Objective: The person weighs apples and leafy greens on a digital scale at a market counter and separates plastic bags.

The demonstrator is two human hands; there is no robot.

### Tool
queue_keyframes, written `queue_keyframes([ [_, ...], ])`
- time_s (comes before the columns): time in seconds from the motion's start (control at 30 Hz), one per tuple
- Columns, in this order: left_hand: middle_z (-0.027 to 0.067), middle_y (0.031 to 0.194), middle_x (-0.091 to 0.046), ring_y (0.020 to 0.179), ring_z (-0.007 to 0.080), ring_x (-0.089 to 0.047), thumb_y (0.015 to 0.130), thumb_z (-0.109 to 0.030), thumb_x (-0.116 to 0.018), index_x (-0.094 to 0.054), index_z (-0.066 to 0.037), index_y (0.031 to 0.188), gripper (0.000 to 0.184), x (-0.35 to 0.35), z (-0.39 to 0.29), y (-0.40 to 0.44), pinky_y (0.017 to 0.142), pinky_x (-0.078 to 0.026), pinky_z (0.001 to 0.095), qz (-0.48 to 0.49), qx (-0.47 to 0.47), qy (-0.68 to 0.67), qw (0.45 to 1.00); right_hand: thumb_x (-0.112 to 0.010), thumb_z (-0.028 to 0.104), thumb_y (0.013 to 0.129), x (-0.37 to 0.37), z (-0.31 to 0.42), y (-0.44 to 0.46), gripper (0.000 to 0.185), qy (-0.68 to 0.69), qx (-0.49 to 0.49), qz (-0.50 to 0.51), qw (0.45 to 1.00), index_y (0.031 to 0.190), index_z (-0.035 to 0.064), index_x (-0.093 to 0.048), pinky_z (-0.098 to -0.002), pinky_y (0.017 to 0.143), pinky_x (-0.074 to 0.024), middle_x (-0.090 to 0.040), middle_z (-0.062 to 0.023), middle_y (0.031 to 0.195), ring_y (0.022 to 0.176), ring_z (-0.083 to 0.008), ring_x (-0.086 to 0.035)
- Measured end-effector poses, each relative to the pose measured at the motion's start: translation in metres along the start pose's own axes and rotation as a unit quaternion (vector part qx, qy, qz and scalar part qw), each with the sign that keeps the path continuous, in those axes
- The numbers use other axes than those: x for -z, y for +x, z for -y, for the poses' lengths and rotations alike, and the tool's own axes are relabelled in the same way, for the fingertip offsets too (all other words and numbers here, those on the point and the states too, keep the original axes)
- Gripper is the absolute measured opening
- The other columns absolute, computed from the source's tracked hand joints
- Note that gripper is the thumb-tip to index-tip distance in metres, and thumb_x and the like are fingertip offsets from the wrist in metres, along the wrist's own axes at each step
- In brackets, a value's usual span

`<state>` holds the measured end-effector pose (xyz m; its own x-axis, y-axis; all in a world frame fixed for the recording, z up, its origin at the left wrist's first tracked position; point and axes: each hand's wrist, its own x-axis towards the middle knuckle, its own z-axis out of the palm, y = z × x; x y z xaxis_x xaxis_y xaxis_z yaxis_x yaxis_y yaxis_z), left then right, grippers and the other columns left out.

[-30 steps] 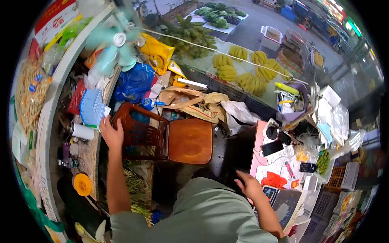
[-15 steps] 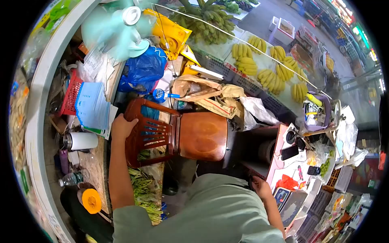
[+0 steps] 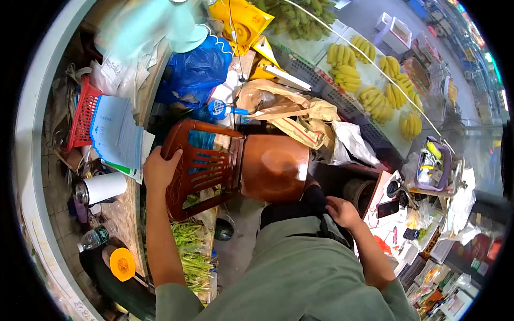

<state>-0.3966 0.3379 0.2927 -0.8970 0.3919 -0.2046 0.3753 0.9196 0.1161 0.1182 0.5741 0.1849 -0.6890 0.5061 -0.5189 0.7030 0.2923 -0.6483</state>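
Observation:
My left hand (image 3: 162, 167) is wrapped over the top rail of a reddish-brown wooden chair (image 3: 274, 167), next to the stack of blue and white papers (image 3: 116, 131). The chair's slatted back faces my left arm, and its glossy seat reaches toward my body. At my waist, my right hand (image 3: 342, 212) rests against dark cloth or a strap, fingers bent; whether it grips anything is too small to make out. A phone (image 3: 388, 208) lies on the pink-edged desk beyond it.
A white bottle (image 3: 101, 188), a red basket (image 3: 84, 115) and a cut pumpkin (image 3: 122, 264) are at the left. Greens (image 3: 190, 257) lie below the chair. Paper bags (image 3: 289, 109) and bananas (image 3: 376, 104) are beyond it. A blurred fan (image 3: 155, 27) stands at the upper left.
My left hand has gone from beside the papers to the chair's top rail. My right hand has moved from near the desk to my waist. The view has shifted, and the chair sits closer to my body.

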Motion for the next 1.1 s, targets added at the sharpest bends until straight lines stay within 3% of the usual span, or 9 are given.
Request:
queue_keyframes([
  [0.2, 0.0206, 0.096, -0.074, 0.089, 0.0376, -0.071, 0.081, -0.049, -0.078, -0.07, 0.0, 0.107, 0.056, 0.002, -0.019, -0.009, 0.082, -0.055, 0.0454, -0.028, 0.005, -0.022, 0.999, -0.067, 0.026, 0.094, 0.015, -0.021, 0.071, 0.041, -0.054, 0.054, 0.09, 0.993, 0.127, 0.0015, -0.065, -0.0443, 0.09, -0.0542, -0.07, -0.0243, 0.114, 0.103, -0.041, -0.067],
  [0.27, 0.0174, 0.085, -0.073, 0.079, 0.0371, -0.071, 0.079, -0.047, -0.082, -0.07, -0.002, 0.098, 0.051, 0.001, -0.023, -0.004, 0.075, -0.055, 0.0454, 0.038, 0.034, -0.023, 0.998, -0.067, 0.026, 0.094, 0.025, -0.028, 0.094, 0.041, -0.061, 0.061, 0.106, 0.991, 0.126, 0.0013, -0.065, -0.0451, 0.09, -0.0541, -0.07, -0.0248, 0.113, 0.103, -0.0421, -0.067],
  [0.53, 0.0207, 0.094, -0.075, 0.087, 0.0366, -0.073, 0.068, -0.038, -0.091, -0.071, 0.003, 0.103, 0.057, -0.008, -0.041, 0.028, 0.079, -0.057, 0.0424, 0.091, 0.096, -0.013, 0.991, -0.066, 0.027, 0.094, 0.032, -0.086, 0.208, 0.039, -0.026, 0.004, 0.178, 0.984, 0.125, 0.0032, -0.065, -0.047, 0.087, -0.0549, -0.072, -0.0222, 0.109, 0.102, -0.0399, -0.068],
  [0.63, 0.0201, 0.114, -0.072, 0.102, 0.0344, -0.071, 0.07, -0.021, -0.091, -0.061, 0.0, 0.128, 0.069, -0.008, -0.063, 0.029, 0.089, -0.057, 0.0418, 0.06, 0.072, -0.069, 0.993, -0.065, 0.024, 0.093, 0.047, -0.086, 0.256, 0.036, -0.073, 0.038, 0.173, 0.982, 0.124, 0.0048, -0.066, -0.0464, 0.084, -0.0553, -0.072, -0.0202, 0.103, 0.097, -0.0393, -0.069],
  [0.67, 0.0194, 0.116, -0.072, 0.103, 0.0344, -0.071, 0.07, -0.018, -0.09, -0.058, -0.001, 0.133, 0.073, -0.021, -0.04, 0.027, 0.091, -0.057, 0.0422, 0.048, 0.058, -0.13, 0.989, -0.065, 0.021, 0.093, 0.052, -0.082, 0.277, 0.034, -0.099, 0.07, 0.178, 0.976, 0.123, 0.0056, -0.066, -0.0458, 0.083, -0.0554, -0.073, -0.0186, 0.098, 0.093, -0.039, -0.069],
  [0.73, 0.0192, 0.116, -0.071, 0.102, 0.0331, -0.071, 0.069, -0.018, -0.091, -0.057, -0.001, 0.133, 0.074, -0.023, -0.042, 0.023, 0.091, -0.056, 0.0412, 0.042, 0.076, -0.067, 0.994, -0.065, 0.022, 0.092, 0.054, -0.093, 0.324, 0.036, -0.126, 0.056, 0.18, 0.974, 0.125, 0.0058, -0.065, -0.0473, 0.085, -0.0538, -0.072, -0.0196, 0.101, 0.097, -0.0404, -0.067],
  [0.87, 0.0178, 0.109, -0.072, 0.095, 0.0296, -0.071, 0.069, -0.01, -0.089, -0.061, 0.0, 0.123, 0.062, -0.026, -0.055, 0.023, 0.086, -0.057, 0.0381, 0.028, 0.082, -0.109, 0.99, -0.063, 0.026, 0.095, 0.07, -0.081, 0.412, 0.029, -0.064, 0.113, -0.035, 0.991, 0.114, 0.0051, -0.07, -0.0482, 0.082, -0.0544, -0.071, -0.0235, 0.101, 0.094, -0.043, -0.068],
  [1.03, 0.014, 0.105, -0.07, 0.089, 0.0259, -0.068, 0.07, -0.004, -0.087, -0.061, 0.0, 0.118, 0.056, -0.028, -0.048, 0.026, 0.082, -0.056, 0.0364, 0.045, 0.151, -0.098, 0.983, -0.06, 0.026, 0.097, 0.067, -0.131, 0.52, 0.027, -0.044, 0.025, -0.152, 0.987, 0.107, 0.0034, -0.072, -0.0484, 0.083, -0.0545, -0.072, -0.0229, 0.099, 0.093, -0.0412, -0.069],
  [1.1, 0.0118, 0.109, -0.069, 0.092, 0.024, -0.067, 0.069, -0.001, -0.085, -0.06, 0.001, 0.12, 0.056, -0.028, -0.061, 0.029, 0.081, -0.055, 0.0344, 0.045, 0.182, -0.099, 0.977, -0.062, 0.026, 0.096, 0.064, -0.154, 0.556, 0.028, -0.036, -0.011, -0.144, 0.989, 0.107, 0.002, -0.072, -0.046, 0.088, -0.0541, -0.072, -0.0228, 0.104, 0.097, -0.0398, -0.069],
])
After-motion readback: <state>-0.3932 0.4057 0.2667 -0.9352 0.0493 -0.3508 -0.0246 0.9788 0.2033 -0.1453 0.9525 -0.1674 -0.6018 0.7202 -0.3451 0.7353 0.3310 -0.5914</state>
